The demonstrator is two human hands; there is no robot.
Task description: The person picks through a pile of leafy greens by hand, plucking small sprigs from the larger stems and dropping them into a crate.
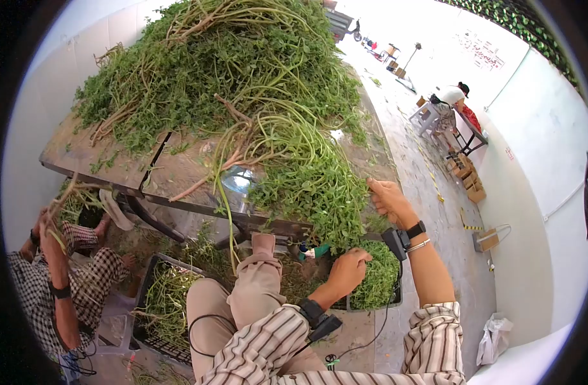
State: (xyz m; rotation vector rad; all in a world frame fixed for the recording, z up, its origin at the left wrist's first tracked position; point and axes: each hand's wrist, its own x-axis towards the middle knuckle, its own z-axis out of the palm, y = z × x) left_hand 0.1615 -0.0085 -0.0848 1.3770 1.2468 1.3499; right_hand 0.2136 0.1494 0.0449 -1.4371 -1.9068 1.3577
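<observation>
Seemingly to pull sprigs free, your right hand (389,200) closed on the greens (306,186) drooping off the table (82,157) edge, while your left hand (348,269) curled shut on a picked bunch over the crate (377,282) just below. Beside that grip, your raised knee (258,269) crowded the reach; another person's arm (53,256) worked well apart, above a second crate (162,308).

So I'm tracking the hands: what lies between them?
Head view: leafy green sprigs hanging off the table edge fill the stretch between left hand and right hand.
</observation>
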